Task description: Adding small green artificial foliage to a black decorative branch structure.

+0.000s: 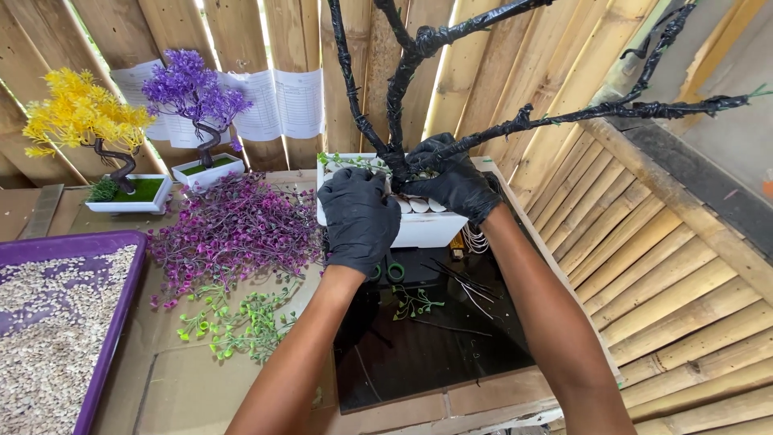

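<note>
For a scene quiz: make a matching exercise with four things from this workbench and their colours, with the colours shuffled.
Things:
1. tray of small pebbles at the left edge
2. finished small tree at the far left
3. bare wrapped branches above the white pot
4. loose sprigs nearest the left hand

Colours:
A. black
B. green
C. purple
D. yellow

Pairs: 1-C, 2-D, 3-A, 4-B
</note>
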